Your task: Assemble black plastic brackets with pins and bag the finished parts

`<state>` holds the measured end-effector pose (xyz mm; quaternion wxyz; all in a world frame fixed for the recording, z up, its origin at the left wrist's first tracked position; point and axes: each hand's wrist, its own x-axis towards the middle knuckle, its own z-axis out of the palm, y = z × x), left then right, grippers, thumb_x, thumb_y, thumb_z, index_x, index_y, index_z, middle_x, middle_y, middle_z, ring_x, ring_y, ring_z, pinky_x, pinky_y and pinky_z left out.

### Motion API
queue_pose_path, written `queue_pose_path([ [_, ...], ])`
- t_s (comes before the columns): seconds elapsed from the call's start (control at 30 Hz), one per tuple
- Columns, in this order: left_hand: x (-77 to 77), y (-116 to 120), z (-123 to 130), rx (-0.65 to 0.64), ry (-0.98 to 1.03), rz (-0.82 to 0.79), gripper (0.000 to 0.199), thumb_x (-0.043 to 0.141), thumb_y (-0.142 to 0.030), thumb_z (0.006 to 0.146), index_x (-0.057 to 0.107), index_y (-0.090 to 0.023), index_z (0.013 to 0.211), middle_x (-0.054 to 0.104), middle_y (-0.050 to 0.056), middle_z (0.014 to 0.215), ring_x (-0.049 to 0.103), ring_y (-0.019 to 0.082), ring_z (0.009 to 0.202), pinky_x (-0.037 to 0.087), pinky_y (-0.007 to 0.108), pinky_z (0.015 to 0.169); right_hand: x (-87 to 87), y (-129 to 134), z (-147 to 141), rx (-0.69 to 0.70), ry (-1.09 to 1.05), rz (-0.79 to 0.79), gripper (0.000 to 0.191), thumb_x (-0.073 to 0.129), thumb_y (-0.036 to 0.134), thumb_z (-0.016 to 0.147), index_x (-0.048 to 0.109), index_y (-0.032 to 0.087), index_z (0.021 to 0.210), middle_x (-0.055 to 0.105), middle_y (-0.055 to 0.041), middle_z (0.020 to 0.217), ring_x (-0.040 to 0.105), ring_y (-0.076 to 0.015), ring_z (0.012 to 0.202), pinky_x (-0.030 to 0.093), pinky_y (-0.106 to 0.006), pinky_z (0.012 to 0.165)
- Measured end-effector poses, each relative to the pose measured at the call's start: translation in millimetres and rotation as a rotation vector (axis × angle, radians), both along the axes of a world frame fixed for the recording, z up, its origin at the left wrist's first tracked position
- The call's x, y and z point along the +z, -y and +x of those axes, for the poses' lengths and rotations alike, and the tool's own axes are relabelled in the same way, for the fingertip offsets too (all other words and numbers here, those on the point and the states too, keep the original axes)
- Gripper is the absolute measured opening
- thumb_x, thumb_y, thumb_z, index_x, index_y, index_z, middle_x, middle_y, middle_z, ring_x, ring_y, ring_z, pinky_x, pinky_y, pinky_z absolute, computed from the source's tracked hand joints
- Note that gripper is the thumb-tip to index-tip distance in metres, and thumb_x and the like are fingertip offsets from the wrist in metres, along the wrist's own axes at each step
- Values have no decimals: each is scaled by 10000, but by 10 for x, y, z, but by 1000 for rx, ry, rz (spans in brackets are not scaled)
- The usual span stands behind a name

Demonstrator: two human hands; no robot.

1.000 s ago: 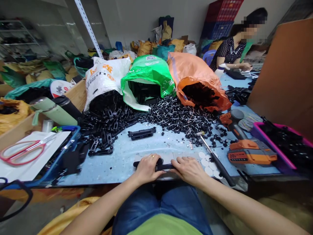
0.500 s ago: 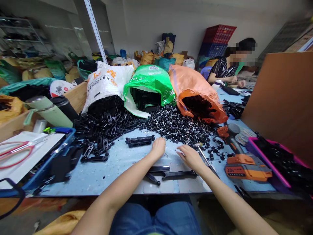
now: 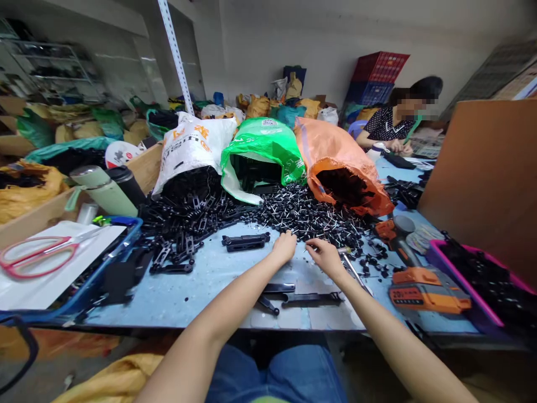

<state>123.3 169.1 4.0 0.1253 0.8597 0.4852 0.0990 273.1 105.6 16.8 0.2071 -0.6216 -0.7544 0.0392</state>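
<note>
My left hand (image 3: 285, 247) is closed, its fingertips at the near edge of a pile of black-headed screws (image 3: 312, 212); what they pinch is too small to make out. Just to its right, my right hand (image 3: 326, 256) is closed in a pinch, with a small black-headed screw (image 3: 306, 247) at the fingertips. Below the hands lie a long black plastic arm (image 3: 312, 300) and shorter black arms (image 3: 268, 305). Left of my left hand rests another black arm assembly (image 3: 245, 241). A hammer (image 3: 354, 270) lies partly behind my right wrist.
White (image 3: 195, 140), green (image 3: 264, 143) and orange sacks (image 3: 335, 151) open toward me, with black parts (image 3: 188, 215) spilling out. An orange cordless drill (image 3: 430, 294) and a pink-rimmed bin (image 3: 465, 285) are right. Scissors (image 3: 37, 254) lie left. Another person (image 3: 388, 131) sits behind a brown board (image 3: 478, 168).
My right hand has closed its fingers into a pinch and come nearer to my left hand. My left hand has moved slightly up to the screw pile. The view has shifted a little.
</note>
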Motion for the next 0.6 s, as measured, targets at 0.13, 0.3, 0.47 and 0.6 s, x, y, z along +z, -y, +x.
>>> queue_pose_path([
  [0.13,24,-23,146,-9,48,-10,190,433,-68,812,599,-100,899,615,137,937,596,213,902,454,314,806,86,479,-152,116,-480,-123,173,555,342,817,630,192,855,677,-20,787,626,-152,723,481,-248,664],
  [0.3,163,325,-467,54,186,58,213,447,-157,834,575,-128,1002,625,99,991,590,189,934,451,285,834,38,748,-338,164,-473,-58,113,566,279,819,636,192,806,666,-23,741,618,-149,683,483,-252,637],
  [0.47,117,960,-1324,263,552,-3,269,433,-258,869,566,-130,1065,666,66,935,635,143,811,498,249,760,-68,819,-390,371,-213,99,174,442,177,886,614,176,915,649,-78,897,592,-174,835,492,-303,737],
  [0.6,-15,1309,-1585,374,693,-112,250,500,-278,829,613,-132,998,684,66,900,652,164,766,522,278,720,-91,882,-433,421,-119,163,211,398,136,900,587,160,992,636,-94,944,574,-176,851,497,-312,735],
])
